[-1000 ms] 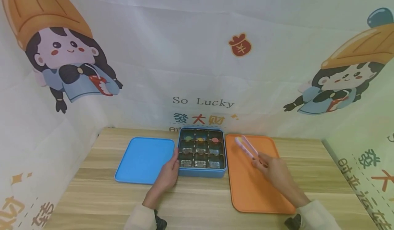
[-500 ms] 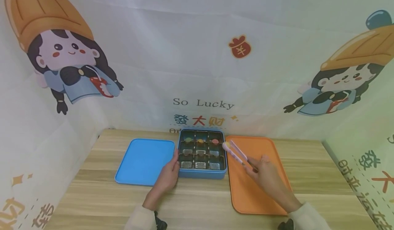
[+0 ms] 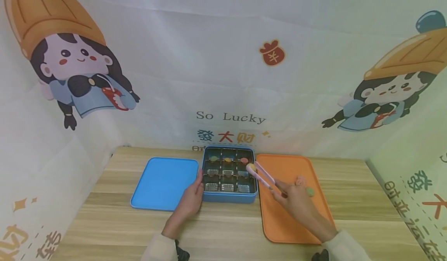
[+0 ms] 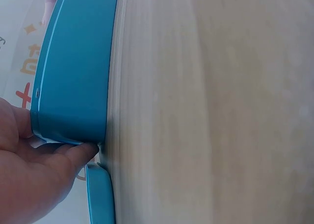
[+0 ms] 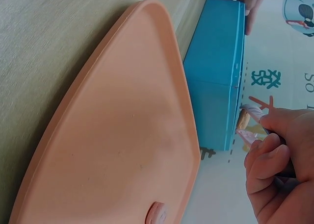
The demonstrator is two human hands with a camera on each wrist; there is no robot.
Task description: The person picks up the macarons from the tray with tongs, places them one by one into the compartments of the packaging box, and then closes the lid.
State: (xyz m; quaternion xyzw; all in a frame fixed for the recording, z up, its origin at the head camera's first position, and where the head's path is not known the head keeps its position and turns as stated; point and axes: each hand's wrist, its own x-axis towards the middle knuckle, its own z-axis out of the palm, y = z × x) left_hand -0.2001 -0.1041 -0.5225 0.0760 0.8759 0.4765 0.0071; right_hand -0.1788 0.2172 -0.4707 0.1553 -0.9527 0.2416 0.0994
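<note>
My left hand holds the left side of a blue box, its fingers against the side wall in the left wrist view. The box has a dark divided insert with green, yellow and pink macarons in the back row. My right hand grips pink tongs. Between the tongs' tips is a yellow macaron, over the box's right rim. To the right, an orange tray carries a pink macaron and a green macaron.
A blue lid lies on the wooden table, left of the box and close beside it. The orange tray's left edge runs along the box's right side. A printed cloth hangs behind the table.
My right hand has moved left with the tongs and yellow macaron, from over the tray to the box's right rim. The pink and green macarons on the tray have come into view. My left hand stays put.
</note>
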